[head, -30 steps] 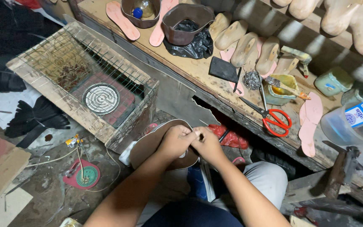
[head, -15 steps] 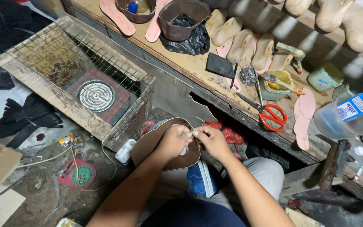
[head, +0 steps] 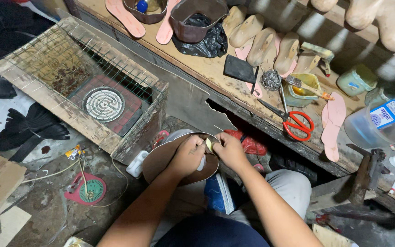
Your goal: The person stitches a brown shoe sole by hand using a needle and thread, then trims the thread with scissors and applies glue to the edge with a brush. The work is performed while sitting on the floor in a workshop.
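Over my lap I hold a brown leather shoe upper (head: 163, 158), curved like a shell, with both hands at its rim. My left hand (head: 188, 154) grips the edge from the left, fingers curled over it. My right hand (head: 228, 150) pinches the same edge from the right. A small pale yellowish bit (head: 209, 145) shows between the fingertips of both hands. The part of the leather under my hands is hidden.
A wire-topped wooden box with a round heater coil (head: 104, 104) stands at left. The workbench (head: 206, 68) holds wooden shoe lasts (head: 261, 45), pink insoles (head: 332, 123), red-handled scissors (head: 296, 124), a glue pot with brush (head: 300, 87) and a plastic jar (head: 373, 126). A hammer (head: 364, 176) lies right.
My hands stay on the leather rim, fingers shifting slightly as they work the edge. The view has drifted a little; nothing was picked up or let go.
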The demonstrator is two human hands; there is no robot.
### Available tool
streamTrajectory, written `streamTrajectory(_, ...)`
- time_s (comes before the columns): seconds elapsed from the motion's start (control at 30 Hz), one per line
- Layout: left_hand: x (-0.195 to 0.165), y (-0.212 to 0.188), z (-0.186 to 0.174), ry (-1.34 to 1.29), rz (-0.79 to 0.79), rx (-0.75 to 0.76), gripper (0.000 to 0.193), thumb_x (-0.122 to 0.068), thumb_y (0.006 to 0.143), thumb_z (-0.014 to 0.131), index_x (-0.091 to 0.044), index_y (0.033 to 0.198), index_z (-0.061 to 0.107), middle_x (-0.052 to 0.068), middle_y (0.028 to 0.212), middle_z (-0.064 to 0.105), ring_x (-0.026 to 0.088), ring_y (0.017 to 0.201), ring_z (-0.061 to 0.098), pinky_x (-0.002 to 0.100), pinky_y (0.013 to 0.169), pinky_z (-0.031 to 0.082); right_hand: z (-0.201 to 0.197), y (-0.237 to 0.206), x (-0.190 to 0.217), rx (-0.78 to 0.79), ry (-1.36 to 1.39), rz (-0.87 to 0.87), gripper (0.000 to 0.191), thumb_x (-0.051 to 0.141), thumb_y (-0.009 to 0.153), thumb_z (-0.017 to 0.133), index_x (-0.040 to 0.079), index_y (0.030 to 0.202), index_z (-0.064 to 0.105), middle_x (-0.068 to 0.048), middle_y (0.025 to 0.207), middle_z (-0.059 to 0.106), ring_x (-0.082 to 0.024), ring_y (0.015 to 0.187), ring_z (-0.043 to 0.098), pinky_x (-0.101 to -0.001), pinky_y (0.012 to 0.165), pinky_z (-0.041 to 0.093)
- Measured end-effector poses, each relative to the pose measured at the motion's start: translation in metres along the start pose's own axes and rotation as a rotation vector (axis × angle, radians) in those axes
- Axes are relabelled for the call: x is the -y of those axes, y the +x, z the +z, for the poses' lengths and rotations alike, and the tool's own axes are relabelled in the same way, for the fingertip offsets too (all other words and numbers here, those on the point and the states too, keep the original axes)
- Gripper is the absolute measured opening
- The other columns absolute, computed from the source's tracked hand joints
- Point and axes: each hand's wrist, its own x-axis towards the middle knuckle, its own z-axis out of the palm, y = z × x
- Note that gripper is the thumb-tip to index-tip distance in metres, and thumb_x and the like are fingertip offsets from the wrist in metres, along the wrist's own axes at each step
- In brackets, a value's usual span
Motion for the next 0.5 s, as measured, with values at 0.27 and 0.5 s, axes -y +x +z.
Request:
streamTrajectory(0.27,0.0016,0.0005,0.0008,0.027,0.176,-0.004,0.011,-0.008,0.093,0.065,-0.001,0.084,0.065,0.008,0.085,0.064,0.013,0.081,0.061,0.029,0.072,0.049,0.0106,0.0027,0.0067,-0.013,-0.057,0.061,0.014,0.01,0.079,0.074,0.001,0.089,0.069,-0.008,0.079,0.073,-0.014,0.071,0.066,-0.0307,0.068,0.053)
streamTrajectory(0.5,0.0036,0.0062,0.0068,-0.279,-0.088,0.07,0.009,-0.009,0.097,0.062,-0.002,0.093,0.065,0.002,0.082,0.066,0.006,0.074,0.057,0.024,0.065,0.047,0.0014,0.0047,0.0005,0.176,0.217,0.12,0.013,0.009,0.086,0.069,0.002,0.096,0.073,0.001,0.086,0.073,-0.007,0.077,0.063,-0.0263,0.07,0.052)
